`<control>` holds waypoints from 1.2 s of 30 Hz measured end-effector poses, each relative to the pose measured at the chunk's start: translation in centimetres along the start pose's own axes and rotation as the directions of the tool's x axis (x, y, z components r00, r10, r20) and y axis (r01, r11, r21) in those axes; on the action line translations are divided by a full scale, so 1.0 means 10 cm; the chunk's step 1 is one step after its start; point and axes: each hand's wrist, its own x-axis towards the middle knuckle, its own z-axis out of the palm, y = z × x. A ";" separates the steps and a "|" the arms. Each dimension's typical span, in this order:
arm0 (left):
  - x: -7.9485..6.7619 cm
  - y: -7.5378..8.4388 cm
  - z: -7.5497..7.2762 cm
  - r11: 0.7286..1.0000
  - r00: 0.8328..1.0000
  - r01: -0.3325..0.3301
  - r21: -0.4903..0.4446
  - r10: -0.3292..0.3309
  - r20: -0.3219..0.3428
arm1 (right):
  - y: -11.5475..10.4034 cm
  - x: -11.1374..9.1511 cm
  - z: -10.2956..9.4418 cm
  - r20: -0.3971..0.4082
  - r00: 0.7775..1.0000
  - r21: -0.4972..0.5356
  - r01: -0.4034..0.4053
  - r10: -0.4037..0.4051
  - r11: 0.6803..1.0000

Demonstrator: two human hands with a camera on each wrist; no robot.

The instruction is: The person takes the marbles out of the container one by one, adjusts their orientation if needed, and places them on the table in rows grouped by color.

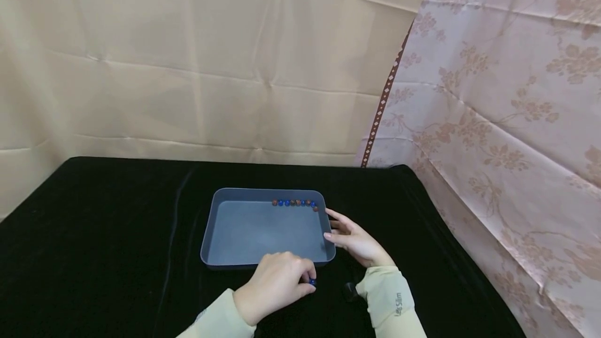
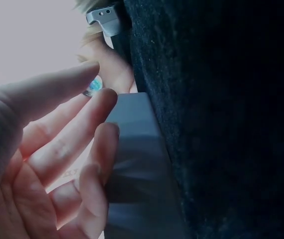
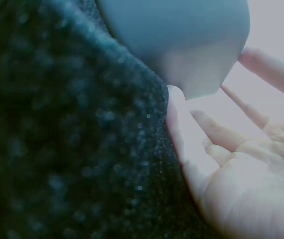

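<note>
My left hand [image 1: 277, 279], in front of the tray's near edge, pinches a small blue marble [image 1: 312, 281] between thumb and fingertips. The marble [image 2: 96, 83] shows a turquoise sheen in the left wrist view, partly covered by the fingers. A blue-grey rectangular tray [image 1: 253, 231] lies on black cloth. At its right side my right hand [image 1: 360, 243] holds the wall, thumb over the rim and fingers along the outside. Several blue and brown marbles [image 1: 298, 203] form a row along the tray's far wall, with one brown marble [image 1: 315, 209] around the far right corner.
Black cloth [image 1: 117, 233] covers the table, with a crease left of the tray. Behind hangs a cream curtain [image 1: 188, 67]; a flowered pink curtain [image 1: 507, 119] slopes down on the right. A small dark device [image 1: 349, 292] sits at the right wrist.
</note>
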 end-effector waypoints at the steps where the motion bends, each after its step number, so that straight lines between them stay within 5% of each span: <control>1: 0.00 0.00 0.00 1.000 1.000 0.002 0.002 -0.002 0.004 | 0.00 0.00 0.00 -0.001 1.000 0.000 -0.002 0.002 1.000; 36: -0.04 -0.05 0.08 0.997 0.987 -0.004 0.082 -0.010 0.160 | -0.01 0.01 0.01 -0.037 0.999 -0.016 -0.029 0.028 0.999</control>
